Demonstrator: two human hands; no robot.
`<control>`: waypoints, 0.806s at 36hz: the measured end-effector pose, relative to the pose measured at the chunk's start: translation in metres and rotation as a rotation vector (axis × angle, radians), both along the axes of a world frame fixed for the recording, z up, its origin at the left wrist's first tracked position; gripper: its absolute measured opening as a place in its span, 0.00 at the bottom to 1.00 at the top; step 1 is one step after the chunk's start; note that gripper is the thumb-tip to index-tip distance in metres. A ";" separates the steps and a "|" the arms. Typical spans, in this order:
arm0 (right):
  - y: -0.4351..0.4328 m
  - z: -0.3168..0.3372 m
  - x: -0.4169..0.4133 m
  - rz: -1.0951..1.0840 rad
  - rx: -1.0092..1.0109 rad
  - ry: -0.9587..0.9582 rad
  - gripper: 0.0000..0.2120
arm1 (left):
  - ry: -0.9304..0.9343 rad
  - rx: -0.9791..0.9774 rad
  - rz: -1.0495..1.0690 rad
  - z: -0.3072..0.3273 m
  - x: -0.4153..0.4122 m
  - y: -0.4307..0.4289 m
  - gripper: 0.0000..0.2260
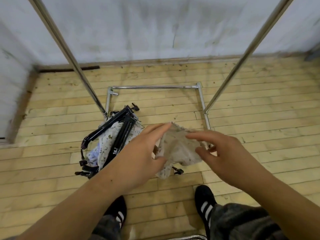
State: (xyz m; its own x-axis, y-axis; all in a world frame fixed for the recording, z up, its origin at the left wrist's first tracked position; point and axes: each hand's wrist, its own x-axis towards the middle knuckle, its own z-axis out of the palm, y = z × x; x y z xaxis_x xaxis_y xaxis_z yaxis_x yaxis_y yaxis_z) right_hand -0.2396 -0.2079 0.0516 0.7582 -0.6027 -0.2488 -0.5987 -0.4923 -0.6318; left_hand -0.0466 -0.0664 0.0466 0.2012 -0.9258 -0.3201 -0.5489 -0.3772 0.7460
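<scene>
1. Two black shoes with white stripes stand on the plank floor at the bottom of the view.
2. The left hand is held out above the floor. Its fingers run along the top left edge of a pale flowered cloth and its thumb is tucked below, so the cloth is pinched between them.
3. The right hand is at the cloth's right edge, with its fingers spread and the forefinger lying over the top. I cannot tell whether it has a real hold.
4. The cloth hangs crumpled between the two hands, clear of the floor.
5. Just left of it and beyond, a pile of printed garments on black hangers lies on the floor.
6. Behind the pile is the chrome rack base, with two poles rising from it.
7. Farthest back is a scuffed white wall.
</scene>
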 end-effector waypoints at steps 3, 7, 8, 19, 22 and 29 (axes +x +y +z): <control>-0.011 -0.009 0.000 -0.168 -0.096 0.013 0.18 | 0.018 0.000 0.005 0.005 -0.001 0.004 0.38; -0.013 -0.017 0.017 -0.178 0.039 0.206 0.33 | 0.072 0.008 0.024 0.009 -0.004 0.004 0.37; -0.012 -0.018 0.020 -0.158 0.083 0.251 0.28 | 0.079 0.006 0.028 0.009 -0.004 0.005 0.37; -0.005 -0.039 0.028 -0.049 0.226 0.124 0.09 | 0.001 0.253 0.211 -0.044 0.020 0.017 0.29; -0.005 -0.037 0.031 -0.026 0.236 0.121 0.08 | 0.026 0.352 0.342 -0.068 0.031 0.019 0.25; -0.008 -0.039 0.029 -0.026 0.244 0.153 0.07 | -0.054 0.661 0.428 -0.140 0.082 0.032 0.27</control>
State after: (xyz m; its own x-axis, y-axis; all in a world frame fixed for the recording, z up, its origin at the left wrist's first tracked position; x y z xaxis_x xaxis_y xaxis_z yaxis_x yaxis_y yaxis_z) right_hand -0.2110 -0.2155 0.0123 0.6859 -0.5295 -0.4991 -0.7064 -0.3199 -0.6314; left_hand 0.0349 -0.0342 -0.0932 0.5282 -0.3856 -0.7565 -0.2845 -0.9198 0.2702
